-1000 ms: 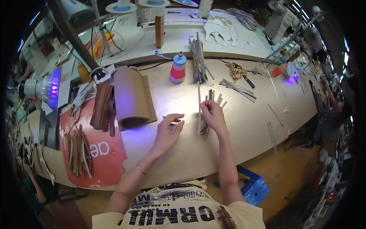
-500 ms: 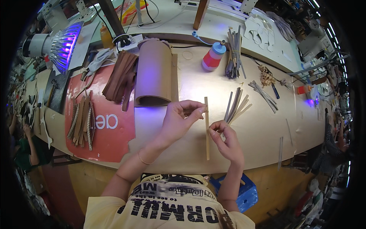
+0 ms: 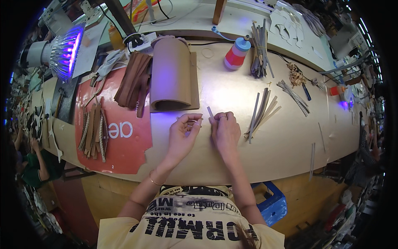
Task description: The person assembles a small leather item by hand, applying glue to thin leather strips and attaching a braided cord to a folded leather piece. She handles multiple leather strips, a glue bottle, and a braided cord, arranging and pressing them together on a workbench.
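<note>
A thin pale strip (image 3: 210,112) sits at the centre of the frame, pinched at the fingertips of the right hand (image 3: 225,132); only its short upper end shows, slanting up and to the left above the curled fingers, and the rest is hidden behind the hand; the left hand (image 3: 184,133) lies just beside it, to the left, fingers bent and thumb meeting forefinger as if nipping something very slight, though what, if anything, is between them cannot be made out; the two hands are close but not touching, both resting over the pale bench (image 3: 265,153) that curves across the middle of the frame.

Right of the hands a loose fan of strips (image 3: 262,110) lies on the bench; above it, upper centre, stands a red and white bottle (image 3: 236,54) with a bundle of sticks (image 3: 260,50) just beside it; directly above the hands a brown roll (image 3: 173,74) lies lengthwise; to its left a heap of brown bands (image 3: 133,81) rests on the upper edge of a red sheet (image 3: 118,137), which fills the left centre and carries a row of dark pieces (image 3: 93,130); in the upper left a lamp (image 3: 62,50) glows violet; at the bottom a blue crate (image 3: 273,204) shows under the bench.
</note>
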### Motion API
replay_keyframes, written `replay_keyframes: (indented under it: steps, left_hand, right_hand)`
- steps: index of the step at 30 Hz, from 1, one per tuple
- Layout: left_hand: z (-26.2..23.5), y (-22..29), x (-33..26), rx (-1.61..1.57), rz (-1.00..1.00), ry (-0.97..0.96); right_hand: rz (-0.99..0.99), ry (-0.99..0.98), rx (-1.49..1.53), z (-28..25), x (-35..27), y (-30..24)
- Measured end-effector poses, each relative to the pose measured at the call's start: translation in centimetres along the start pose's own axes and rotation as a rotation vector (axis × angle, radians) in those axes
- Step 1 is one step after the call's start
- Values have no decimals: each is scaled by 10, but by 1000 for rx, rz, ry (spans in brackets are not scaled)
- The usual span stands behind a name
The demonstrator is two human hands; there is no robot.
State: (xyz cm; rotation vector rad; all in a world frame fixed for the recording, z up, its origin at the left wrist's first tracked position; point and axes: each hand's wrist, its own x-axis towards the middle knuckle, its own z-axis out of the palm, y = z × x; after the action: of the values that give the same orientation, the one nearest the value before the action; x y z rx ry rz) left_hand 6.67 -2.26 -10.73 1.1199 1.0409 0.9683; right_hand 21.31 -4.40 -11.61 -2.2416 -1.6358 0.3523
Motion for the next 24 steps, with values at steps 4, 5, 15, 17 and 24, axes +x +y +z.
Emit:
replay_keyframes:
  steps: [4,5,15,17,24]
  left_hand:
    - [-1,-6,1,61,-5,5]
    - [-1,-5,2,84,-12,5]
    - [16,42,-2,-88,193,-529]
    - [19,51,-4,-61,261,-551]
    - [30,59,-16,7,279,-268]
  right_hand:
    - [-70,118,-33,7,-8,-1]
    - [-41,42,179,3,-11,2]
    - [29,-838,1865,-63,-43,29]
    - [97,-851,2014,-68,-48,28]
    - [-44,-387,1567,-65,-54,18]
